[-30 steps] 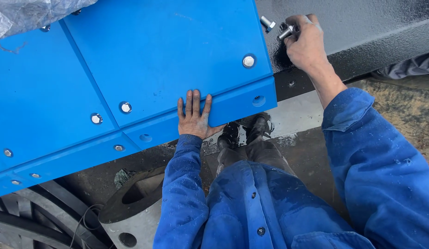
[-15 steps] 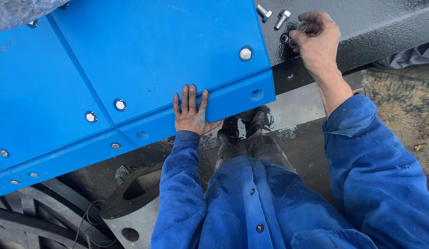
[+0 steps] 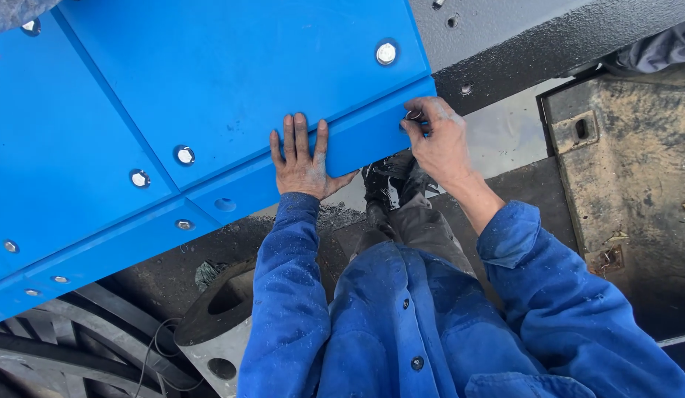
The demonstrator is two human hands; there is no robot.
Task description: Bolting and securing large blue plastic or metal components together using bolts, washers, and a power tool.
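The left hand (image 3: pixel 302 158) lies flat, fingers spread wide and holding nothing, on the big blue flat plastic panel (image 3: pixel 232 81). It seems to press there so the panel keeps from slipping. The right hand (image 3: pixel 438 140) is at the panel's lower corner. Its fingertips (image 3: pixel 412 121) pinch a small shiny metal bolt (image 3: pixel 415 115) right at the blue edge, maybe where a hole is. Other round silver bolts (image 3: pixel 386 53) already sit in the panel. Just above the panel's corner lies a rough dark grey metal beam (image 3: pixel 549 44). The person wears blue work clothes (image 3: pixel 401 324).
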